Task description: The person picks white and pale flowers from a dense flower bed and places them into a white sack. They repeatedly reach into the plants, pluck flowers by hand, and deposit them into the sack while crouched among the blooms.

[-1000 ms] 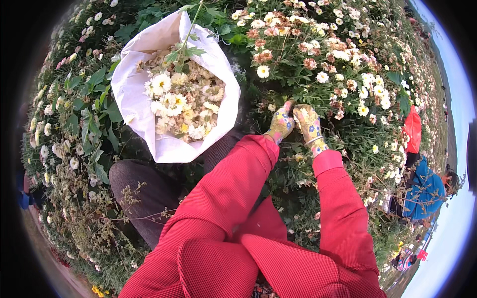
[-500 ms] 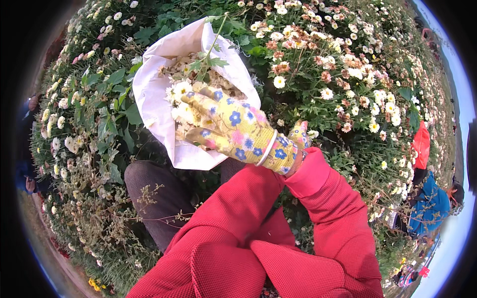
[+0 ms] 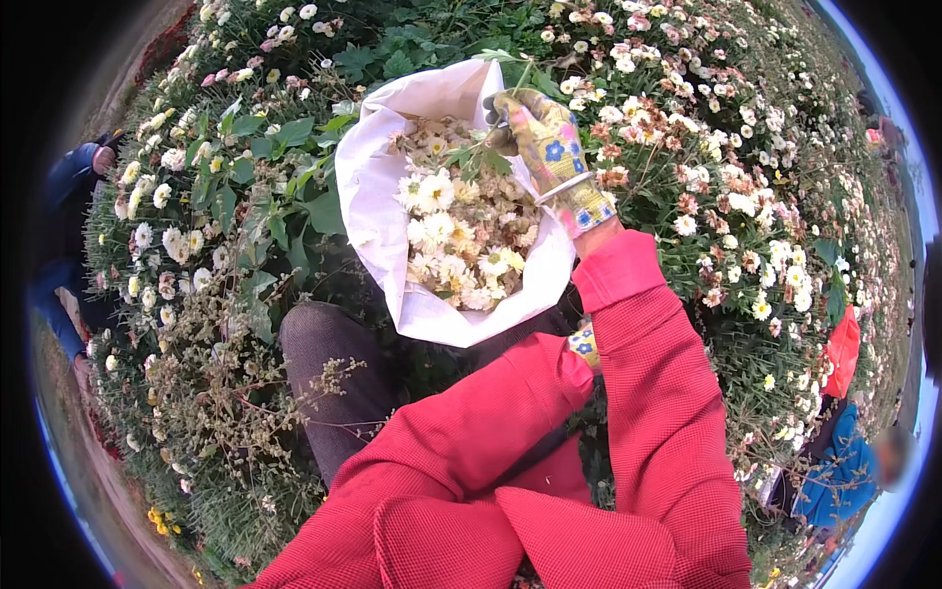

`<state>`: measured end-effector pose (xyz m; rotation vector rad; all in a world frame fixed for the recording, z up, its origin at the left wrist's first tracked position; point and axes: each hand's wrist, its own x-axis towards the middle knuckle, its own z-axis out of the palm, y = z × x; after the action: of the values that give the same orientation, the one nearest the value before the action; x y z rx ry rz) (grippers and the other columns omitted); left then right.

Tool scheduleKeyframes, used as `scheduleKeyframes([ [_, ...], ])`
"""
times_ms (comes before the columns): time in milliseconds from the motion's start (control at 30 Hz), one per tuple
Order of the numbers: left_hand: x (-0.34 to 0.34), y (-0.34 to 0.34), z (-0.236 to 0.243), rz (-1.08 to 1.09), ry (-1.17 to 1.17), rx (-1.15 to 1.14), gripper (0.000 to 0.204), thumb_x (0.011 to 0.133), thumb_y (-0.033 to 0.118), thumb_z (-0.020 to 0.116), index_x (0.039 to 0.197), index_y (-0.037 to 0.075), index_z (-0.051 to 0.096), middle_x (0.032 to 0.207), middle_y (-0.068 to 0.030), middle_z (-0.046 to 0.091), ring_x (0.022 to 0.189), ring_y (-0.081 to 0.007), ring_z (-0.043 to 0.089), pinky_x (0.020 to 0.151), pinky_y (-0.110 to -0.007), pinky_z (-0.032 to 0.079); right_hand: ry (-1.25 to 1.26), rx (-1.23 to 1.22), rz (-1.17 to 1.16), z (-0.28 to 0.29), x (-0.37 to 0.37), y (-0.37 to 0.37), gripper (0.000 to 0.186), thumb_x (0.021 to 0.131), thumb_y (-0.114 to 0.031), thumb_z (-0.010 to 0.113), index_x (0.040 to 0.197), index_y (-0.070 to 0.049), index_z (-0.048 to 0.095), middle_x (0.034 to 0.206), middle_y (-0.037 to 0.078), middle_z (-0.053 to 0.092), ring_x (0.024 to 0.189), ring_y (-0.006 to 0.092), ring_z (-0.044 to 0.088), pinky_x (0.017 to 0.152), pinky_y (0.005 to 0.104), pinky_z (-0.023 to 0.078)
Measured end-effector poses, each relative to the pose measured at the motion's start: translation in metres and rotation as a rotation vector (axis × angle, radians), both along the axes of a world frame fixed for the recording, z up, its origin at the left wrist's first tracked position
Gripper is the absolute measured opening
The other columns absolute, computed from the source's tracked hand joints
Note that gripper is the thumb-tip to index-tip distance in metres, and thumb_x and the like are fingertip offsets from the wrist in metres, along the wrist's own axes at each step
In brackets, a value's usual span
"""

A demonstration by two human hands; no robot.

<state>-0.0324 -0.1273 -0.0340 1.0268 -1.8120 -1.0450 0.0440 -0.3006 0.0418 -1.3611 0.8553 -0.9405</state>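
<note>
A white cloth bag (image 3: 369, 187) lies open in front of my knees. Picked chrysanthemum heads (image 3: 461, 221), white and faded brown, fill it. At its far right rim, my right hand (image 3: 542, 137), in a yellow flowered glove with a white band at the wrist, has its fingers closed on a green leafy stem (image 3: 481, 157). Leaves from this stem hang over the flowers inside. My left arm crosses under the right one. Of my left hand (image 3: 584, 344), only a bit of flowered glove shows beside the right sleeve; its fingers are hidden.
Chrysanthemum plants (image 3: 687, 147) with white and browned blooms surround me. Broad green leaves (image 3: 319, 211) stand left of the bag, and dry weeds (image 3: 265, 393) by my knee (image 3: 329, 358). A person in blue (image 3: 839, 471) is at the right, another person (image 3: 69, 196) at the far left.
My right hand has moved from above the flowers to the bag's far right rim and gripped the leafy stem. My left hand has slipped lower, mostly behind the right sleeve.
</note>
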Motion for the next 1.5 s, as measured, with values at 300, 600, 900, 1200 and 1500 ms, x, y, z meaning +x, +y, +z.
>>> scheduleKeyframes([
  [300, 0.188, -0.013, 0.081, 0.721, 0.048, -0.178, 0.07, 0.079, 0.0, 0.067, 0.141, 0.006, 0.036, 0.146, -0.0166, 0.032, 0.093, -0.0201, 0.062, 0.07, -0.027, 0.053, -0.331, -0.073, -0.32, 0.03, -0.047, 0.069, 0.024, 0.096, -0.025, 0.056, 0.103, -0.002, 0.06, 0.089, 0.007, 0.065, 0.069, 0.0139, 0.064, 0.066, 0.0288, 0.054],
  [600, 0.2, -0.052, 0.041, 0.496, -0.085, -0.203, 0.07, 0.077, 0.012, 0.076, 0.138, 0.004, 0.042, 0.127, -0.0114, 0.055, 0.115, -0.0194, 0.053, 0.098, -0.03, 0.042, -0.753, 0.116, -0.322, 0.022, -0.051, 0.106, 0.022, 0.096, -0.022, 0.056, 0.102, -0.001, 0.06, 0.087, 0.007, 0.065, 0.068, 0.0144, 0.061, 0.064, 0.0274, 0.05],
  [900, 0.221, -0.055, 0.002, 0.387, -0.615, -0.191, 0.047, 0.071, 0.008, 0.065, 0.118, 0.01, 0.057, 0.116, -0.0166, 0.057, 0.106, -0.0372, 0.055, 0.086, -0.042, 0.044, -0.699, 0.164, -0.293, 0.004, -0.044, 0.146, 0.027, 0.098, -0.029, 0.053, 0.095, -0.002, 0.058, 0.082, 0.005, 0.063, 0.064, 0.011, 0.055, 0.059, 0.0248, 0.046],
  [1200, 0.21, -0.073, 0.006, 0.304, -1.104, -0.414, 0.048, 0.077, 0.015, 0.068, 0.123, 0.009, 0.053, 0.125, -0.0173, 0.049, 0.114, -0.0336, 0.048, 0.091, -0.042, 0.043, 0.086, -0.474, -0.502, 0.043, -0.12, 0.231, 0.01, 0.09, -0.005, 0.052, 0.089, 0.0, 0.061, 0.072, 0.011, 0.062, 0.057, 0.0224, 0.057, 0.056, 0.0323, 0.046],
  [1500, 0.252, -0.073, 0.048, 0.278, -1.069, -0.057, 0.08, 0.077, 0.027, 0.075, 0.145, 0.012, 0.035, 0.148, -0.0205, 0.032, 0.136, -0.0328, 0.033, 0.106, -0.043, 0.034, 1.443, -0.205, 0.247, 0.007, -0.262, 0.209, 0.047, 0.083, -0.033, 0.064, 0.122, -0.009, 0.054, 0.108, 0.013, 0.062, 0.101, 0.0323, 0.059, 0.081, 0.0445, 0.047],
])
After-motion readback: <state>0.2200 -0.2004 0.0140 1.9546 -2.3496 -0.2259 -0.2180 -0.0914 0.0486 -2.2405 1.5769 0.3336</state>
